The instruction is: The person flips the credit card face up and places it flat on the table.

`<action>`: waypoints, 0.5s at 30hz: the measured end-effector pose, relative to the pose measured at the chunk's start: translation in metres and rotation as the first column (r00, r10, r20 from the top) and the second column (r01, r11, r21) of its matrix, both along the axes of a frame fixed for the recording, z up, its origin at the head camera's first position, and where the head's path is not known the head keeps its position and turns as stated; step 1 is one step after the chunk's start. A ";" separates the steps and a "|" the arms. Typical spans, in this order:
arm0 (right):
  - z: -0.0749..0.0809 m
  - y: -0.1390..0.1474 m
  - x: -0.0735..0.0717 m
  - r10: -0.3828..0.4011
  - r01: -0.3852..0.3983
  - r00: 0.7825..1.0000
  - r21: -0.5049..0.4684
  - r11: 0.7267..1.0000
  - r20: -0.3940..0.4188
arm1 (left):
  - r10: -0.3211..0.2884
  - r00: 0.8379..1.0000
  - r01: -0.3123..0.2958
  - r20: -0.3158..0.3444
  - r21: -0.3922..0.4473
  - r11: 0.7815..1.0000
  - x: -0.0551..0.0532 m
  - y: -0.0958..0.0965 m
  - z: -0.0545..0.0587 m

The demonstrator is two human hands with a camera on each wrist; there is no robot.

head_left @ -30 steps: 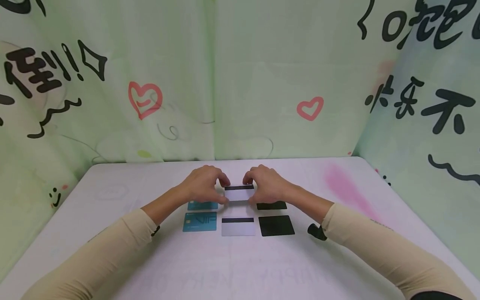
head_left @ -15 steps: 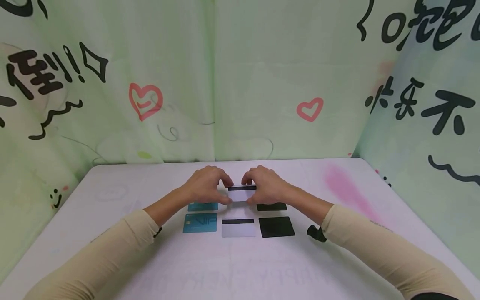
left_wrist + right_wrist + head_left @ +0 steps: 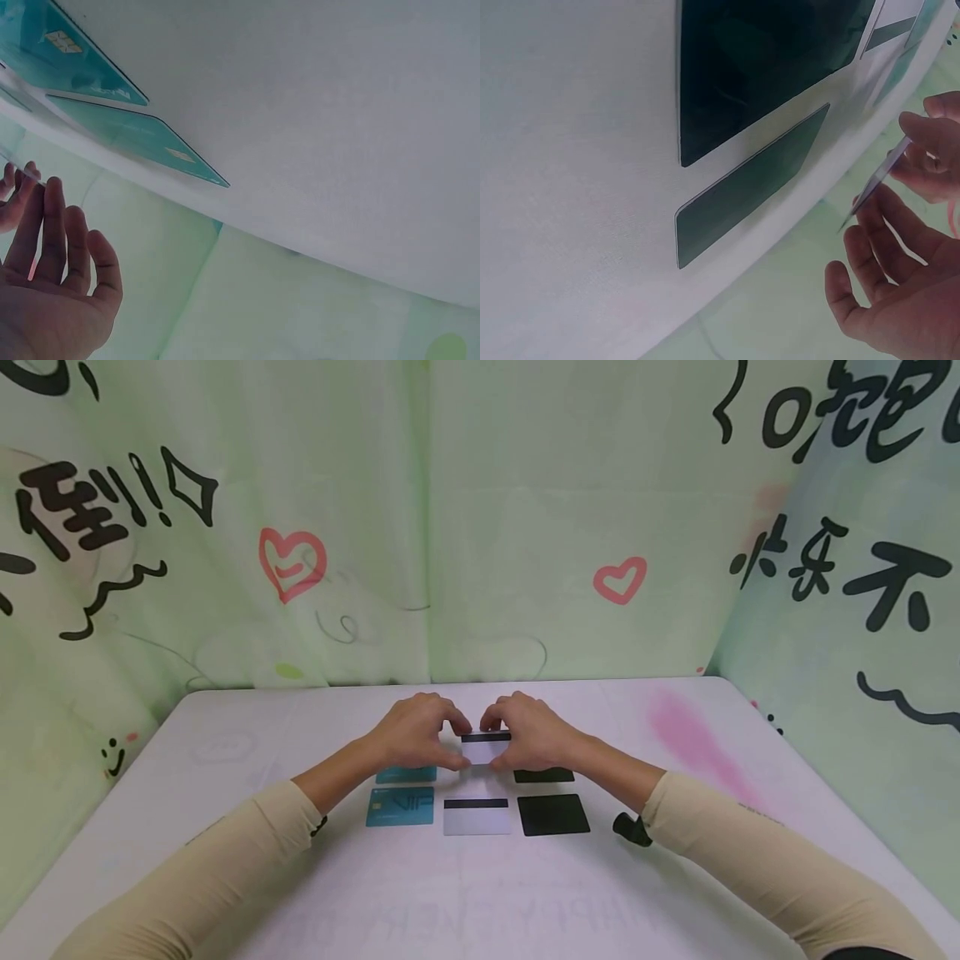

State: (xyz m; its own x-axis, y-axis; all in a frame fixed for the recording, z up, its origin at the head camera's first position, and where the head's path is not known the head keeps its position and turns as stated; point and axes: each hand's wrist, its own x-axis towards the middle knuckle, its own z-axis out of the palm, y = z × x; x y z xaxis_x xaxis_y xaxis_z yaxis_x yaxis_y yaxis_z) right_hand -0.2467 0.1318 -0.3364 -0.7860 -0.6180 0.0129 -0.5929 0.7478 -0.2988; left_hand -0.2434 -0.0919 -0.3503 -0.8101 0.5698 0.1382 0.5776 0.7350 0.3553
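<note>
Between both hands is a white card (image 3: 486,751) with a black stripe along its far edge, raised off the table. My left hand (image 3: 418,731) pinches its left side between thumb and fingers; my right hand (image 3: 534,731) pinches the right side the same way. Nearer to me lies a row: a teal card with a chip (image 3: 401,807), a white striped card (image 3: 476,820) and a black card (image 3: 553,816). Behind them, partly covered by the hands in the head view, lie another teal card (image 3: 139,135) and another black card (image 3: 754,187).
The cards lie on a pale table (image 3: 465,893) with a pink patch toward its right. A light green curtain (image 3: 495,527) with drawn hearts and black lettering hangs behind the far edge. A dark wrist strap piece (image 3: 632,829) juts out below the right sleeve.
The held white card has shifted slightly to the right, the left hand moving with it. The right hand's fingers have slid a little left along the card. The cards on the table stay put.
</note>
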 end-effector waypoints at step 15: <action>0.001 0.001 0.000 -0.016 0.016 1.000 -0.035 0.999 0.011 | 0.015 0.999 -0.017 0.035 0.059 0.998 0.004 -0.009 0.003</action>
State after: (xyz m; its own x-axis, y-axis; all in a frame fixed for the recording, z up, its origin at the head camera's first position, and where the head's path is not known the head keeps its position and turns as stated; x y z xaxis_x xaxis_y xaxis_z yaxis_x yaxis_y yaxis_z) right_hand -0.2469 0.1326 -0.3351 -0.7961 -0.6046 0.0258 -0.5774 0.7462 -0.3314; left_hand -0.2393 -0.1011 -0.3473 -0.8238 0.5486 0.1428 0.5527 0.7210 0.4179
